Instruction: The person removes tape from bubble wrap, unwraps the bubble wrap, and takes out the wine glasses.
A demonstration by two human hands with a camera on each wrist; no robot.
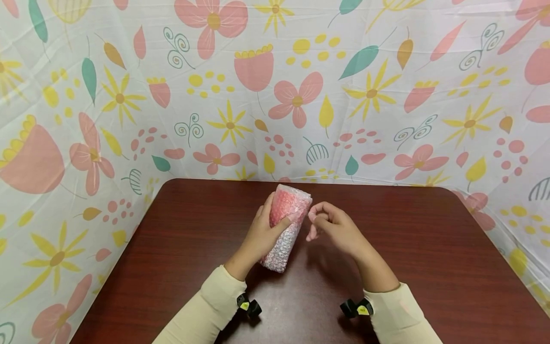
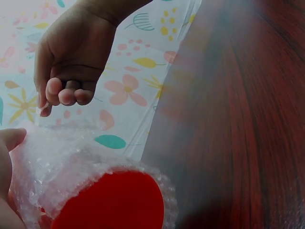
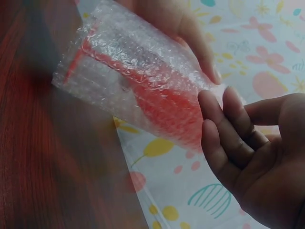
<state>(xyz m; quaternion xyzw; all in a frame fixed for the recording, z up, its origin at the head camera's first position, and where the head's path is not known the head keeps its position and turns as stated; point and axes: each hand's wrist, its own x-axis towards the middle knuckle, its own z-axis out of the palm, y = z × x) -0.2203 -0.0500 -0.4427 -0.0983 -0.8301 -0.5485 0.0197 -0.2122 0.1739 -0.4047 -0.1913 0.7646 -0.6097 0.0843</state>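
Note:
A red and whitish, roughly cylindrical thing in clear bubble wrap (image 1: 285, 243) is tilted over the table in the head view. Its round, flat red end (image 2: 114, 202) faces the left wrist camera, framed by the wrap's edge. My left hand (image 1: 263, 234) grips the bundle from the left side, thumb across its front. Beside the upper right edge is my right hand (image 1: 337, 227), with bent fingers and the thumb near the index finger. In the right wrist view its fingertips (image 3: 209, 98) overlap the wrap; I cannot tell whether they pinch anything.
The dark reddish-brown wooden table (image 1: 180, 248) lies under both hands. A white cloth (image 1: 266, 157) printed with flowers and leaves hangs behind the table and along its sides. Small black devices with yellow labels (image 1: 362, 309) are worn at both wrists.

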